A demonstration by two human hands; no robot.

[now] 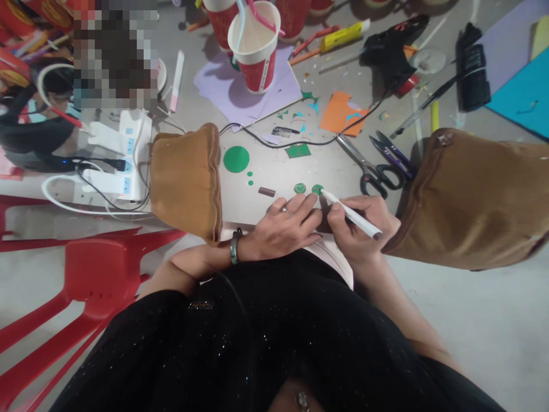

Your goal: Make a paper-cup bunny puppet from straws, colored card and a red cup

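My right hand (pixel 363 223) grips a white marker (pixel 354 216), its tip on a small green disc (pixel 318 189). My left hand (pixel 288 226) lies by the table's front edge, fingers spread, one fingertip near that disc. Just left of it is a second green disc (pixel 299 188) with a light heart outline. A brown strip (pixel 266 191) lies above my left hand. Further left are a large green circle (pixel 236 159) and two tiny green dots. Behind the discs sits a green scrap (pixel 298 150) with cut-outs.
Scissors (pixel 371 171) and purple-handled snips (pixel 392 154) lie right, beside a brown cloth bag (pixel 476 197). Another brown bag (pixel 186 183) stands left, near a power strip (pixel 132 154). A black cable crosses behind. Paper cups (pixel 255 48), a glue gun (pixel 392 54) and orange paper (pixel 343 114) are farther back.
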